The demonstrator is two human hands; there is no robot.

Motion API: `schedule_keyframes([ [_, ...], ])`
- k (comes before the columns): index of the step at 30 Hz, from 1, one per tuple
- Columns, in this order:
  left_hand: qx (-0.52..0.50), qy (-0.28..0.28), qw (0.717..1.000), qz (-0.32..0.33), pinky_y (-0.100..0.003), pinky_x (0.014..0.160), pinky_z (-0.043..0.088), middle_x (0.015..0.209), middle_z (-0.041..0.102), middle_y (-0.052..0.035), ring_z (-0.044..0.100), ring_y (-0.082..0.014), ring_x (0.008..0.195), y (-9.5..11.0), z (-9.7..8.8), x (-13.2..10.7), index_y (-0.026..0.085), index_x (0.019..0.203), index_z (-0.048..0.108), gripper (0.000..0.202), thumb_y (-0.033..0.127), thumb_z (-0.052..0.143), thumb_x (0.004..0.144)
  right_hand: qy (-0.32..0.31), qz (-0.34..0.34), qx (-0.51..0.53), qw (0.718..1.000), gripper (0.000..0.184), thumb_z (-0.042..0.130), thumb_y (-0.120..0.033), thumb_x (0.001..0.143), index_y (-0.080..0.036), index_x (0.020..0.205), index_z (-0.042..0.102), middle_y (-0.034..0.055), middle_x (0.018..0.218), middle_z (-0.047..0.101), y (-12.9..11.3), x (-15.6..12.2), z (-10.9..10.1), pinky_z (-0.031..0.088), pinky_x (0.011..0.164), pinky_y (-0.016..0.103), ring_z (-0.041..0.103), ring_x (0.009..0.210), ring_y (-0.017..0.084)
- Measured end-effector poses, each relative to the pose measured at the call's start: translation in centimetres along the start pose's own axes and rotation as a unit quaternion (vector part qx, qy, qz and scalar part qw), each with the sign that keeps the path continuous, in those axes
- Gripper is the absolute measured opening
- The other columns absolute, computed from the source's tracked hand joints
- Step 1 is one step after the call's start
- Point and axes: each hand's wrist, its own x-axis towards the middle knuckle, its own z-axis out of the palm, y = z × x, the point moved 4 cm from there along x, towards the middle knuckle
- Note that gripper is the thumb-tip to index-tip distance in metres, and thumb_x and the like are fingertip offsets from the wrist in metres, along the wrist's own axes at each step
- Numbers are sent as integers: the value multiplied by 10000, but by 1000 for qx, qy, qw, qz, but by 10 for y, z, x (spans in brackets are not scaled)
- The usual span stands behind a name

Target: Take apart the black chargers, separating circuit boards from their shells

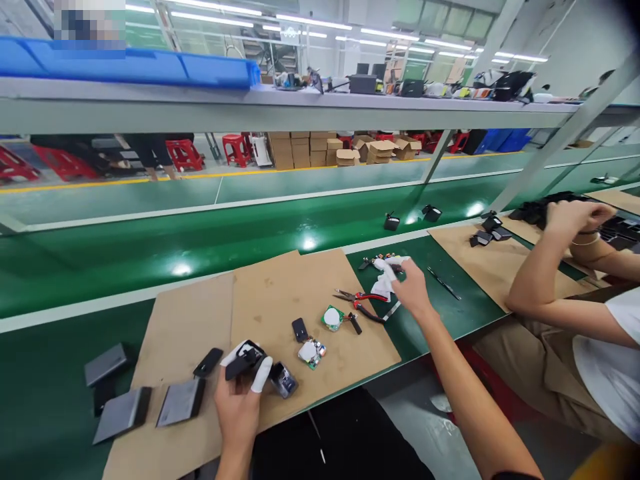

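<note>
My left hand (239, 408), white covers on its fingertips, is closed around a black plastic housing (244, 363) above the brown cardboard. Just right of it lies another small dark case (283, 381) with an open top. My right hand (414, 292) reaches out to the far right edge of the cardboard, its white-covered fingers apart over a small pile of parts (379, 260). What lies under those fingertips is partly hidden. Beside this hand are red-and-black pliers (361, 300). Two green circuit boards with round white parts, one nearer (313, 352) and one farther (333, 318), lie between my hands.
Grey boxy cases (123, 415) lie at the left, near a flat black piece (208, 362). A thin black tool (444, 283) rests on the green table. A co-worker's arm (543, 267) is at the right. A shelf (320, 119) with a blue tray (150, 67) spans the workspace ahead.
</note>
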Motion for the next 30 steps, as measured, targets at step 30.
schedule_keyframes([
  [30,176,-180,921,299,-416,942,609,1179,651,-82,685,-241,1061,122,-11,-60,247,1428,640,677,256,912,808,-185,-116,142,965,284,436,-410,1113,-278,1248,648,115,1406,657,-78,-64,-38,489,1148,510,595,1368,312],
])
